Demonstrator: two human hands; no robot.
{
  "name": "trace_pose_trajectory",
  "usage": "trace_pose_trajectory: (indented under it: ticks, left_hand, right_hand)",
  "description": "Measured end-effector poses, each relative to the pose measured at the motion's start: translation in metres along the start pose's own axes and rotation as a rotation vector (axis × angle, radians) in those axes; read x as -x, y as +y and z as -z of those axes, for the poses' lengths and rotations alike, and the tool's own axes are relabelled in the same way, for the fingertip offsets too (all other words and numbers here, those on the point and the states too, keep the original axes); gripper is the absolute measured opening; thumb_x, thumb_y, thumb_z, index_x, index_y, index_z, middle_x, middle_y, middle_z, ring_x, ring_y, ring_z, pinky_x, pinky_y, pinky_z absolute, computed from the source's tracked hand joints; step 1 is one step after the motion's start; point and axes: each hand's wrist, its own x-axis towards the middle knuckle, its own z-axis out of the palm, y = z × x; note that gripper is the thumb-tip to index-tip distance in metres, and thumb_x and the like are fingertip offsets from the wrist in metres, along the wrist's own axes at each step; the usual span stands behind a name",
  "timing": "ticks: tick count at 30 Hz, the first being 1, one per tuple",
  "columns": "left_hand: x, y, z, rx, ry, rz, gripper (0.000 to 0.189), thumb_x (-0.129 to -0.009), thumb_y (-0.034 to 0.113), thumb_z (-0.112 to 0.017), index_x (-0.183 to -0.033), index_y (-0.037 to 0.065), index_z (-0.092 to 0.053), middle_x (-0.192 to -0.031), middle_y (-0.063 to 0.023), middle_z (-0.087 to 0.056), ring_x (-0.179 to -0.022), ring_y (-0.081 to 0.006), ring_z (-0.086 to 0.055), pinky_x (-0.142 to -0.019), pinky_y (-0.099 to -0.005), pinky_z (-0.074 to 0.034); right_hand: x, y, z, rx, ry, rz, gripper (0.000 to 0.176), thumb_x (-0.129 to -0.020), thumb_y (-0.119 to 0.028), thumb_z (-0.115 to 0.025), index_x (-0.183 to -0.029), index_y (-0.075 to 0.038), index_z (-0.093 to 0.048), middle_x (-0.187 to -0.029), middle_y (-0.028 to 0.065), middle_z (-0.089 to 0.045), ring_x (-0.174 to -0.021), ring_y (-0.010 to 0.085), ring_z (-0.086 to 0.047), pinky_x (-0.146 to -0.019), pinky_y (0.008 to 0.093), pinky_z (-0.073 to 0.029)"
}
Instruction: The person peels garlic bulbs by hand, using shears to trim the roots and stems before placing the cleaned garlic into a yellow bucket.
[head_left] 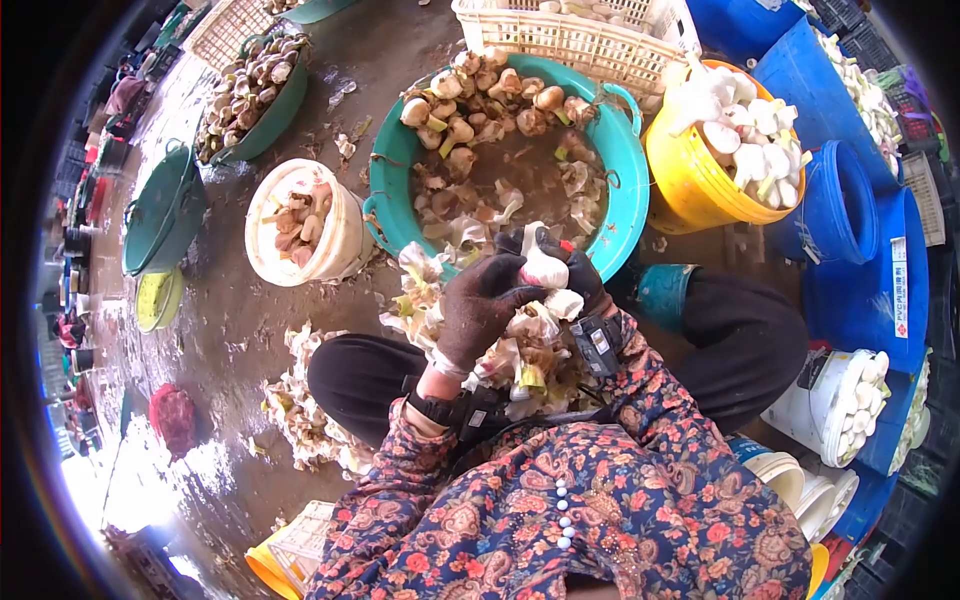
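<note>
garlic bulb mid-frame, by the teal tub's lower rim. left hand pinching it; right hand curled alongside, can't tell if gripping. probably light, firm, papery-slick skin; hold round the fat body.

This looks like a produce-processing workshop or shed. Garlic bulbs heap a yellow bucket, a slatted crate and blue bins stand close by, and peeled skins litter the shiny, dirty floor.
</note>
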Motion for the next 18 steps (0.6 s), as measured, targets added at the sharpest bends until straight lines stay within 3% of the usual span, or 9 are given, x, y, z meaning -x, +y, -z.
trace_pose_trajectory:
  ticks: [2, 5, 8, 10, 11, 12, 14, 16, 18]
  left_hand:
    - [0.001, -0.001, -0.002, -0.021, 0.035, -0.019, 0.024, -0.068, 0.007, -0.075, -0.089, 0.001, -0.064, -0.079, -0.0049, -0.064, -0.074, -0.0107, -0.059, -0.068, -0.025, -0.047]
    - [0.004, -0.001, -0.002, -0.005, 0.096, 0.015, 0.021, -0.069, 0.007, -0.075, -0.086, 0.001, -0.064, -0.076, -0.0044, -0.064, -0.069, -0.0106, -0.059, -0.065, -0.0247, -0.047]
    - [0.007, -0.008, -0.004, -0.031, 0.09, -0.105, 0.018, -0.07, 0.005, -0.073, -0.085, 0.001, -0.064, -0.073, -0.0045, -0.063, -0.065, -0.0103, -0.057, -0.06, -0.0245, -0.046]
    - [0.015, -0.005, -0.007, 0.108, -0.052, -0.119, 0.014, -0.072, 0.005, -0.072, -0.083, 0.001, -0.064, -0.07, -0.004, -0.061, -0.063, -0.0099, -0.055, -0.058, -0.0245, -0.044]
    - [0.025, 0.01, -0.011, 0.121, -0.174, -0.161, 0.013, -0.073, 0.007, -0.072, -0.08, 0.002, -0.064, -0.065, -0.0029, -0.058, -0.062, -0.0088, -0.054, -0.057, -0.0251, -0.043]
    - [0.029, 0.018, -0.01, 0.099, -0.319, -0.152, 0.013, -0.073, 0.009, -0.073, -0.08, 0.002, -0.064, -0.067, -0.0022, -0.058, -0.063, -0.008, -0.053, -0.059, -0.025, -0.043]
    - [0.027, 0.02, 0.008, -0.075, -0.407, 0.139, 0.016, -0.074, 0.011, -0.072, -0.083, 0.002, -0.063, -0.071, -0.0033, -0.061, -0.064, -0.0085, -0.054, -0.061, -0.0256, -0.045]
    - [0.015, 0.012, 0.02, -0.001, -0.197, 0.201, 0.036, -0.072, 0.02, -0.075, -0.098, 0.001, -0.059, -0.077, -0.0062, -0.062, -0.067, -0.0117, -0.057, -0.063, -0.0282, -0.047]
    - [0.011, 0.016, 0.015, -0.379, 0.153, -0.105, 0.04, -0.07, 0.019, -0.075, -0.102, 0.004, -0.058, -0.082, -0.0077, -0.061, -0.072, -0.0162, -0.06, -0.063, -0.0304, -0.048]
  right_hand:
    - [-0.001, 0.001, 0.004, 0.048, -0.041, -0.012, 0.035, -0.092, -0.02, -0.044, -0.117, 0.005, -0.048, -0.103, 0.0128, -0.059, -0.089, 0.02, -0.059, -0.083, 0.0308, -0.047]
    - [-0.005, 0.008, 0.023, 0.081, 0.084, 0.041, 0.034, -0.091, -0.018, -0.046, -0.115, 0.006, -0.05, -0.105, 0.0121, -0.059, -0.09, 0.0194, -0.059, -0.083, 0.0302, -0.047]
    - [-0.005, 0.009, 0.031, 0.318, 0.062, 0.124, 0.033, -0.087, -0.018, -0.051, -0.112, 0.004, -0.054, -0.102, 0.0105, -0.06, -0.09, 0.0185, -0.059, -0.082, 0.0296, -0.046]
    - [-0.002, 0.01, 0.033, 0.954, 0.102, 0.352, 0.033, -0.083, -0.02, -0.056, -0.109, 0.001, -0.057, -0.097, 0.0084, -0.062, -0.088, 0.0173, -0.06, -0.08, 0.0287, -0.047]
    - [-0.003, 0.008, 0.036, 1.525, 0.166, 0.525, 0.032, -0.081, -0.023, -0.057, -0.105, -0.001, -0.06, -0.092, 0.0077, -0.063, -0.083, 0.0182, -0.061, -0.076, 0.0283, -0.048]
    - [-0.007, 0.01, 0.038, 1.287, 0.136, 0.577, 0.031, -0.084, -0.024, -0.054, -0.103, 0.0, -0.058, -0.089, 0.0093, -0.063, -0.077, 0.0207, -0.061, -0.071, 0.03, -0.049]
    - [-0.02, 0.004, 0.06, -0.299, -0.153, -0.106, 0.03, -0.088, -0.025, -0.047, -0.102, 0.0, -0.056, -0.088, 0.0105, -0.062, -0.077, 0.0215, -0.062, -0.071, 0.0325, -0.05]
    - [-0.018, 0.011, 0.06, -0.371, -0.268, -0.096, 0.03, -0.092, -0.024, -0.039, -0.102, 0.001, -0.053, -0.089, 0.0104, -0.062, -0.081, 0.0204, -0.062, -0.073, 0.0339, -0.051]
    - [-0.015, 0.018, 0.045, 0.048, 0.348, 0.157, 0.028, -0.093, -0.022, -0.039, -0.101, 0.0, -0.054, -0.09, 0.0094, -0.062, -0.083, 0.0195, -0.061, -0.074, 0.0326, -0.05]
